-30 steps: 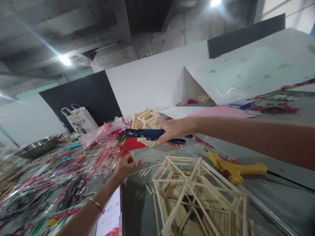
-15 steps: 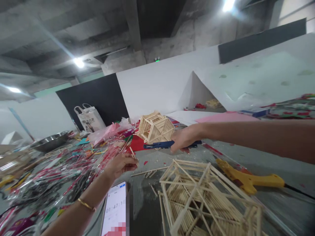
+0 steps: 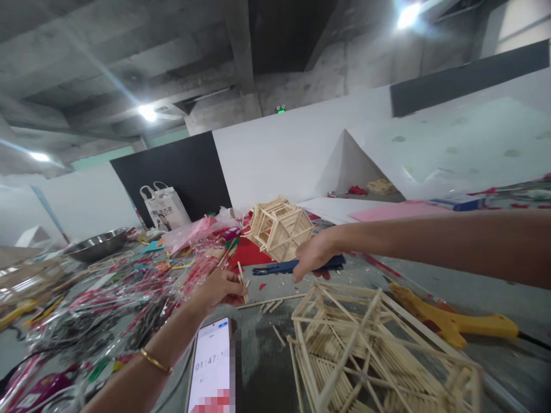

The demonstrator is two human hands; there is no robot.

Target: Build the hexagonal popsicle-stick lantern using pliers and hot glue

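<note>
My left hand [image 3: 226, 288] pinches a few short thin wooden sticks [image 3: 241, 274] upright between thumb and fingers. In my right hand [image 3: 316, 255] is a long, narrow dark blue hand tool [image 3: 275, 268], its tip pointing left toward the sticks but apart from them; its exact kind is unclear. Below my hands stands a lattice frame of wooden sticks [image 3: 364, 321], cut off by the lower edge. Behind the tool a second, closed-looking stick lantern frame [image 3: 282, 226] rests near red paper [image 3: 249, 252]. Loose cut sticks [image 3: 271, 306] lie between my hands and the near frame.
A yellow glue gun [image 3: 465, 325] with a black cord lies at the right. The phone [image 3: 210, 361] shows a running timer. Plastic-wrapped bundles and wires [image 3: 142, 304] crowd the left, with a metal bowl [image 3: 97, 244] and white bag [image 3: 163, 206] behind.
My right hand has brought the blue tool slightly down and closer to the left hand. The left hand keeps the sticks, now held more upright. The whole view has shifted slightly.
</note>
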